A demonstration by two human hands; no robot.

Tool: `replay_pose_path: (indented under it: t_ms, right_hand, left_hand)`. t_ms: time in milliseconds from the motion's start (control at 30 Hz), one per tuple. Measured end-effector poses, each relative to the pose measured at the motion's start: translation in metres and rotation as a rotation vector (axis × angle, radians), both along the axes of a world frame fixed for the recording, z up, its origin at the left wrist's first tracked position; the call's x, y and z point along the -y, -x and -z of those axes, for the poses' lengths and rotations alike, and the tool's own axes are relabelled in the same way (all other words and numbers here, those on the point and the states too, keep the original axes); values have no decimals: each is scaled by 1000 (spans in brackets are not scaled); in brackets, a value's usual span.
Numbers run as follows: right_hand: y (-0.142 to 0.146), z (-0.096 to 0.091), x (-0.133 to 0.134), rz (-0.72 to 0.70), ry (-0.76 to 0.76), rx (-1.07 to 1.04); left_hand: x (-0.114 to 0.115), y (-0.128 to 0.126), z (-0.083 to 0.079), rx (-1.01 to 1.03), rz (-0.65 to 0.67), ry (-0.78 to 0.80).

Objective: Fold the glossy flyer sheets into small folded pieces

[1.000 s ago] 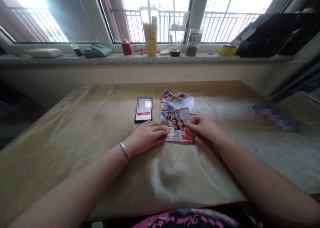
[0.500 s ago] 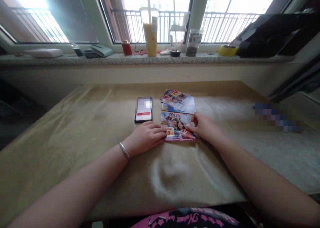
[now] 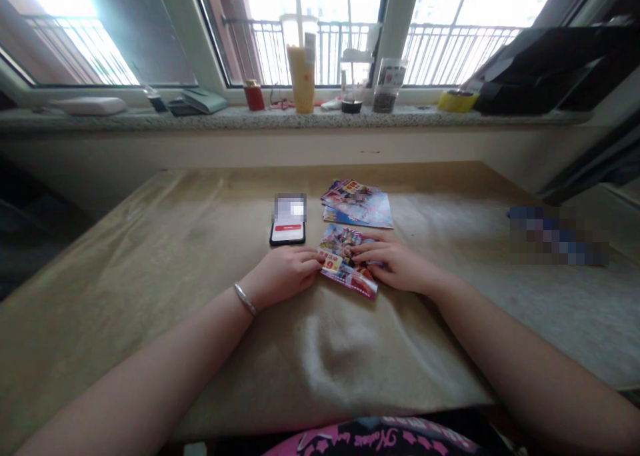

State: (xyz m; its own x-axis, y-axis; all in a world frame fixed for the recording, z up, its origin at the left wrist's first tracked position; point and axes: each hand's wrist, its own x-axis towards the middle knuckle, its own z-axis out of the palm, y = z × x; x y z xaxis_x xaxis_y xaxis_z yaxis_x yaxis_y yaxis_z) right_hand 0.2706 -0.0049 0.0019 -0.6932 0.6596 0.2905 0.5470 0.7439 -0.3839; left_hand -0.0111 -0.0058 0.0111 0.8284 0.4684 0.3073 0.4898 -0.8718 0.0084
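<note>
A colourful printed flyer (image 3: 361,285) lies turned at an angle on the table, its lower right corner pointing toward me. My left hand (image 3: 287,273), with a silver bracelet at the wrist, has its fingers together and their tips at the flyer's left edge; the thumb is hidden. Across the flyer's right part lies my right hand (image 3: 400,264), palm down with fingers stretched out and slightly apart. Just beyond is a fanned stack of similar flyers (image 3: 375,209). A phone (image 3: 290,233) with a lit, partly blurred screen rests left of them, beyond my left hand.
A tan cover (image 3: 200,203) drapes the table. At the far right lies a blurred blue item (image 3: 555,236). Along the windowsill (image 3: 200,121) stand a tall yellow drink cup (image 3: 303,76), a red bottle (image 3: 253,96), smaller clear containers and yellow tape (image 3: 457,101).
The flyer has turned clockwise, away from the stack. My right hand has gone from gripping its right edge to lying across it with fingers stretched; my left hand has drawn slightly left.
</note>
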Motion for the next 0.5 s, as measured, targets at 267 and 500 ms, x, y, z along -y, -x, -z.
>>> replay_pose_path:
  t_ms: [267, 500]
  right_hand:
    - [-3, -6, 0, -74, 85, 72]
    - [-9, -13, 4, -94, 134, 71]
  left_hand:
    - [-1, 0, -1, 80, -90, 93]
    - [-5, 4, 1, 87, -121, 158]
